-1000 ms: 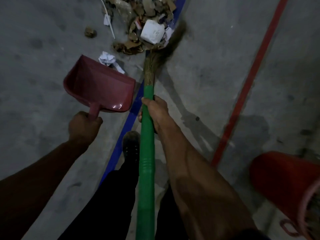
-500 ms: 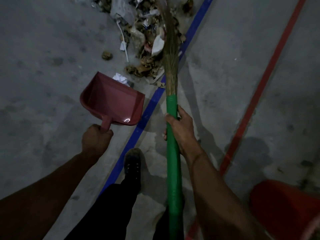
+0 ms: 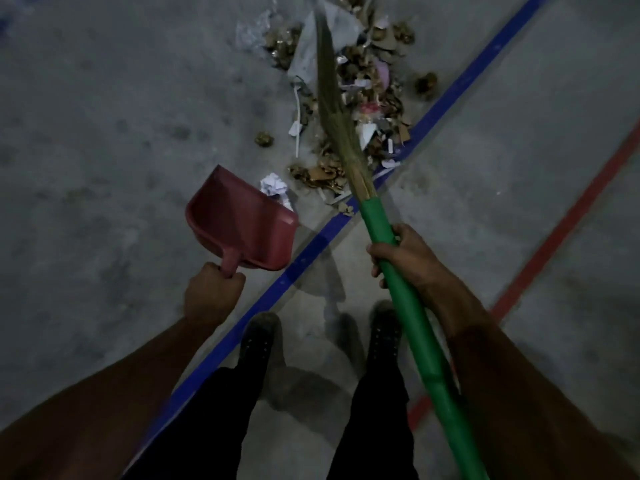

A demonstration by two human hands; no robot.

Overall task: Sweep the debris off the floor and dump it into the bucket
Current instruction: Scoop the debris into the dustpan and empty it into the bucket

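The debris [image 3: 360,98] is heaped on the concrete floor [image 3: 104,133] up at 12 o'clock, mostly torn cardboard, paper scraps and a grey sheet, right against the blue line [image 3: 311,247]. The broom [image 3: 388,258] is laid across the pile, straw bristles reaching toward 12, green handle running down to 5 o'clock. It's held by the right hand [image 3: 401,258], grip closed tight around the green handle just below the bristles. The red dustpan [image 3: 242,226] is held at about 10 o'clock from the feet, open mouth pointed at a crumpled white paper ball [image 3: 273,185]; its short handle is wrapped by the left hand [image 3: 211,292], grip fully closed. A red line [image 3: 554,237] is seen off at 3 o'clock. Two dark shoes [image 3: 259,337] are planted at 6.
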